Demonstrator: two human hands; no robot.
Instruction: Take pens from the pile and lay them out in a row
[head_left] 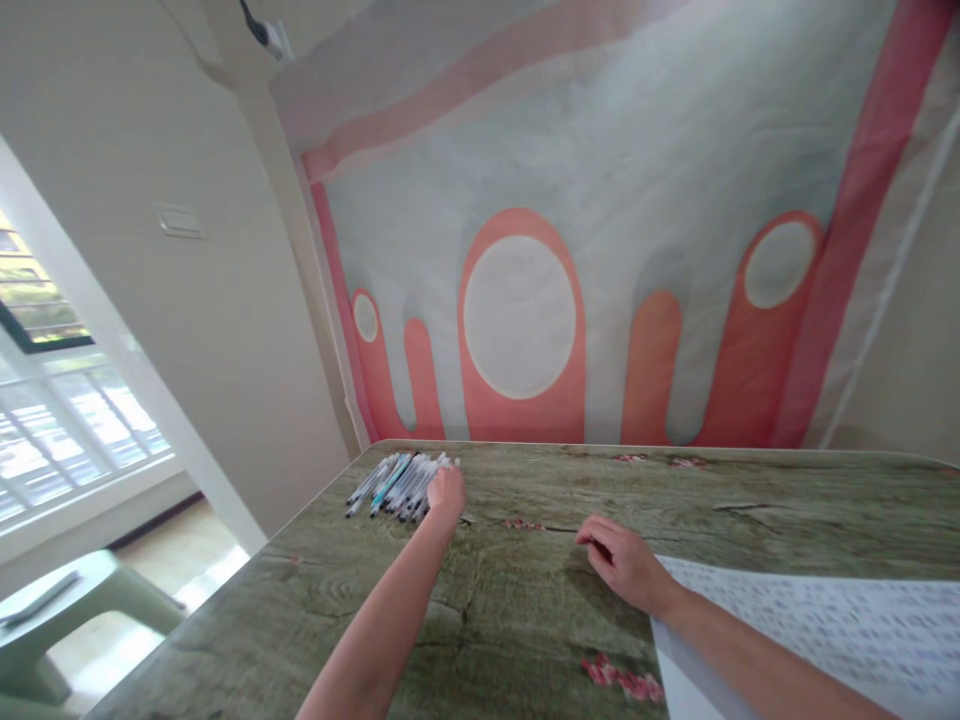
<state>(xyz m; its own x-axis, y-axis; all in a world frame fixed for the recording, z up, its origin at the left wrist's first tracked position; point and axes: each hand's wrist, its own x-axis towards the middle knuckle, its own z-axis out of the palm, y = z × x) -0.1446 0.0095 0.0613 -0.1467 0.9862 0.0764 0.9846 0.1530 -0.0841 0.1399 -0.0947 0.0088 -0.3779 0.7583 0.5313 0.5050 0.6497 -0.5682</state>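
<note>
A pile of slim pens [405, 485], mostly whitish with dark ends and a few blue-green ones, lies at the far left of the wood-patterned table. My left hand [448, 490] is at the right side of this pile, fingers bent down and closed among the pens. Whatever is in those fingers is hidden by the hand itself. My right hand [619, 562] rests by the top left corner of a large white sheet [810, 620] covered in rows of marks. Its fingers are curled in, with nothing visible in them; the forearm lies across the sheet.
The table [525, 600] has printed pink blossoms and reaches a wall hanging [637, 150] with pink arches behind it. A pale green stool [82, 590] with a flat grey item on top stands on the floor at left, near a window.
</note>
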